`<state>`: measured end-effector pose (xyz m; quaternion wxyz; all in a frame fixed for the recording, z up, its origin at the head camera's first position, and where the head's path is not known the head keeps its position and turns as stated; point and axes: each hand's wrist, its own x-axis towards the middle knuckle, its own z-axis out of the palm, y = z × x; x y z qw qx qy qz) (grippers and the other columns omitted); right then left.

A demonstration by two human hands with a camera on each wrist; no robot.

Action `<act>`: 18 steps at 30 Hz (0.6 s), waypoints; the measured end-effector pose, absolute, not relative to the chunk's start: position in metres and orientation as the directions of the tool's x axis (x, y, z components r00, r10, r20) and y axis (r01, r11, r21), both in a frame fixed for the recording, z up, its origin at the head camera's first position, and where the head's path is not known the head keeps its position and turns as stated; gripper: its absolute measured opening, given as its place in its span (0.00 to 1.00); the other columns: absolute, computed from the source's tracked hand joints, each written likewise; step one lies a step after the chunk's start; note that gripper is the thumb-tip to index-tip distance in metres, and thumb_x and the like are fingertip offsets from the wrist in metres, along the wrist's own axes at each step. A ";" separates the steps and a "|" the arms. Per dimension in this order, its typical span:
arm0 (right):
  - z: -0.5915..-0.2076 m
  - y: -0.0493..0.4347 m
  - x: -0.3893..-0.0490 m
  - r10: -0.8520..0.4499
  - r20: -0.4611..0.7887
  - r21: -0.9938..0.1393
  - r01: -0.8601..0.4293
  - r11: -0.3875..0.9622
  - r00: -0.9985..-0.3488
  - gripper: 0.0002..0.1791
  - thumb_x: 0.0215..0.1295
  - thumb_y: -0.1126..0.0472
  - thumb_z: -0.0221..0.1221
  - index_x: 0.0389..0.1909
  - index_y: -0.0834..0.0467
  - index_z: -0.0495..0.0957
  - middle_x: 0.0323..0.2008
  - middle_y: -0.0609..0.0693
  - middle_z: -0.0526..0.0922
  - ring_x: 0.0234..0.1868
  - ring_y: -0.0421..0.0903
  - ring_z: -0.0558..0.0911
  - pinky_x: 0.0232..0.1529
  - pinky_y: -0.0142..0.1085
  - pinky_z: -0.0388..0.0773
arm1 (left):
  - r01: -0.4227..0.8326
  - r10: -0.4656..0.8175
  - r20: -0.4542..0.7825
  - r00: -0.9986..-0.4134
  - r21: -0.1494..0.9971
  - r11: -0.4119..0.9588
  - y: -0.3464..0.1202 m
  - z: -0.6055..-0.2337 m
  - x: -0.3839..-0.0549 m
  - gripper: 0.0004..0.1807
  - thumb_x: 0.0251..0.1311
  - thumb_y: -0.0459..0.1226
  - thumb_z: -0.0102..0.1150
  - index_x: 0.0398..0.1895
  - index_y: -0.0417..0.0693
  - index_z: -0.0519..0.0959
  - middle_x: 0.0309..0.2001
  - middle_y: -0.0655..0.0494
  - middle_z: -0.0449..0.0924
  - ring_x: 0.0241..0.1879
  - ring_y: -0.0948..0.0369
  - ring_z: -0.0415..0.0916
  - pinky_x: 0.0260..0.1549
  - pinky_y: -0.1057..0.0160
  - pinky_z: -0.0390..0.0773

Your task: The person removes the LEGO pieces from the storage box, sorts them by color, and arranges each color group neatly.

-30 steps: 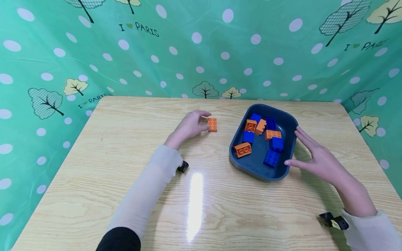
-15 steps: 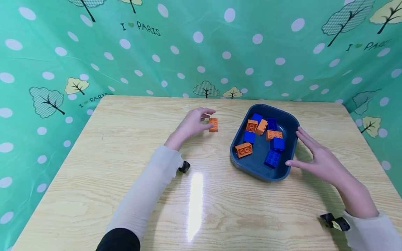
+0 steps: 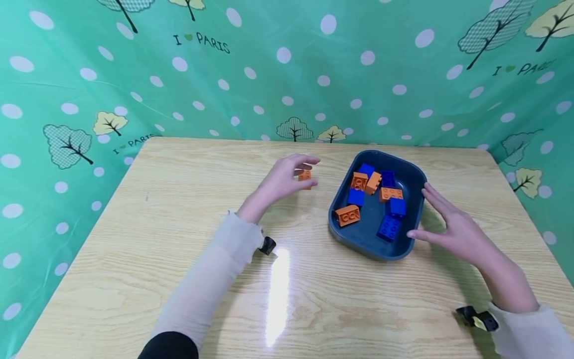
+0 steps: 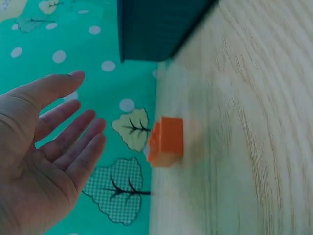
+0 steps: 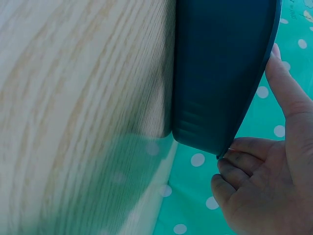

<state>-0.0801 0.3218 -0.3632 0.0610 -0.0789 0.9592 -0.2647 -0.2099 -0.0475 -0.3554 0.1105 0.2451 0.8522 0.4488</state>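
An orange toy brick [image 3: 307, 174] lies studs-up on the table, partly hidden behind the fingers of my left hand [image 3: 282, 178]. In the left wrist view that hand is above the brick [image 4: 169, 142], apart from it, with fingers spread and nothing held. A dark blue tub [image 3: 367, 250] holds several orange and blue bricks, among them an orange one [image 3: 347, 215] and a blue one [image 3: 389, 228]. My right hand [image 3: 462, 229] touches the tub's right rim with thumb and fingertips, the fingers mostly straight; the right wrist view has them against the rim too.
Pale wood table [image 3: 202, 172] lies under everything, with a glare streak in front of the tub. A green dotted curtain [image 3: 251, 75] with printed trees hangs behind and at both sides. A black strap mount [image 3: 267, 245] sits at the left wrist.
My left hand has shifted right over the orange brick, its thumb and fingers now extending past it. The brick stays in place, and the right hand and tub have hardly moved.
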 end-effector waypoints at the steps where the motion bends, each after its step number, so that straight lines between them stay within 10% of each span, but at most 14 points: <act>1: -0.363 0.322 -0.080 -0.184 -0.076 -0.519 -0.119 0.847 -0.980 0.60 0.57 0.45 0.71 0.80 0.56 0.42 0.81 0.55 0.39 0.75 0.74 0.50 0.60 0.77 0.57 | 0.325 0.520 0.038 -0.853 0.819 0.472 -0.046 -0.354 -0.208 0.29 0.61 0.37 0.68 0.66 0.47 0.73 0.67 0.51 0.74 0.64 0.54 0.75 0.65 0.61 0.75; 18: -0.362 0.321 -0.080 -0.182 -0.083 -0.512 -0.115 0.851 -0.980 0.60 0.57 0.45 0.70 0.80 0.56 0.42 0.81 0.55 0.39 0.76 0.73 0.49 0.60 0.77 0.56 | 0.410 0.642 0.089 -0.761 0.834 0.370 -0.007 -0.337 -0.175 0.28 0.61 0.37 0.68 0.66 0.47 0.74 0.65 0.51 0.75 0.62 0.54 0.76 0.64 0.64 0.76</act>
